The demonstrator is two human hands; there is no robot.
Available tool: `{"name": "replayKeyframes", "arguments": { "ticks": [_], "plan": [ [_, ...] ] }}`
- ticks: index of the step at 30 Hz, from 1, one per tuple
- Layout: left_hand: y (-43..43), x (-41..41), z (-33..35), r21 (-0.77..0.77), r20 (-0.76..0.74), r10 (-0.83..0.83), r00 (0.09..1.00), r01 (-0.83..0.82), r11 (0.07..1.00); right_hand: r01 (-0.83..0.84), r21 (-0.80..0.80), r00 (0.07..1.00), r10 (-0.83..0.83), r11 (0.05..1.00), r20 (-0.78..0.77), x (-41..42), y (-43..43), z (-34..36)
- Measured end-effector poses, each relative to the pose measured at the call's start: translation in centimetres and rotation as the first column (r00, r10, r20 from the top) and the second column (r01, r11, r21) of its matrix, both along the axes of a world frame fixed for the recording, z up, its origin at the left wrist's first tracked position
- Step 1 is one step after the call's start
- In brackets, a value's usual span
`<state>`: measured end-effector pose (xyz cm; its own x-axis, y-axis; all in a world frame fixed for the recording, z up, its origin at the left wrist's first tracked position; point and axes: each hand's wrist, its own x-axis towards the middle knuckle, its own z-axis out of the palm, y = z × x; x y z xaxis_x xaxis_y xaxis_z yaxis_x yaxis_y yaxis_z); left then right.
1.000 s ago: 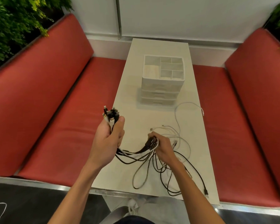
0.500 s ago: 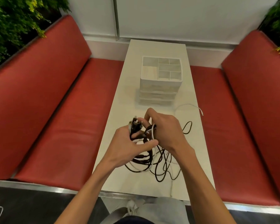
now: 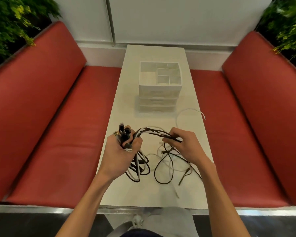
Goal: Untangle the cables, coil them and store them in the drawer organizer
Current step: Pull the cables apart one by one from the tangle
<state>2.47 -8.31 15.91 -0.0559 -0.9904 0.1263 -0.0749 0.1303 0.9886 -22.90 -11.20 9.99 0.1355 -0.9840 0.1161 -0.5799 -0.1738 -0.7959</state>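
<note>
Cables (image 3: pixel 152 132), black and white, head view: a bundle arches between both hands above the near half of the table (image 3: pixel 120 100). The left hand (image 3: pixel 121 151) is clenched round one end of the bundle, and a cluster of plugs (image 3: pixel 124 132) sticks up out of the fist. The right hand (image 3: pixel 186 146) grasps the same bundle farther along, fingers curled over it. Below the hands, slack loops (image 3: pixel 162 170) hang and lie tangled on the tabletop. A separate white cable (image 3: pixel 183 113) curves on the table, near the organizer's right front corner. The organizer (image 3: pixel 158 93), white, stands mid-table beyond the hands, well apart from them; its open top tray is divided into several compartments above stacked drawers. Red benches (image 3: pixel 58 134) flank the table on both sides.
</note>
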Motion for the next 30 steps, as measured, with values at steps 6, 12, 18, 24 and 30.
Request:
{"name": "replayKeyframes", "arguments": {
  "ticks": [6,12,18,24,30],
  "plan": [
    [0.9,0.5,-2.1,0.064,0.349,-0.060,0.935,0.040,0.997,0.101,0.124,0.984,-0.117,0.987,0.134,-1.0,4.1,-3.4],
    [0.7,1.6,-6.9,0.181,0.586,-0.278,0.761,0.212,0.960,0.109,0.269,0.993,-0.118,0.957,0.017,-0.6,7.8,-10.4],
    [1.5,1.5,-12.0,0.397,0.737,-0.463,0.492,0.239,0.886,0.179,0.457,0.957,-0.048,0.871,-0.285,0.9,10.1,-16.0],
    [2.3,2.4,-15.5,0.432,0.686,-0.429,0.588,0.146,0.890,0.192,0.371,0.871,0.016,0.909,-0.491,2.4,10.5,-17.3],
    [1.3,3.5,-14.0,0.337,0.593,-0.188,0.783,-0.030,0.941,0.233,0.250,0.874,-0.090,0.940,-0.478,1.5,7.2,-14.6]
  ]
}}
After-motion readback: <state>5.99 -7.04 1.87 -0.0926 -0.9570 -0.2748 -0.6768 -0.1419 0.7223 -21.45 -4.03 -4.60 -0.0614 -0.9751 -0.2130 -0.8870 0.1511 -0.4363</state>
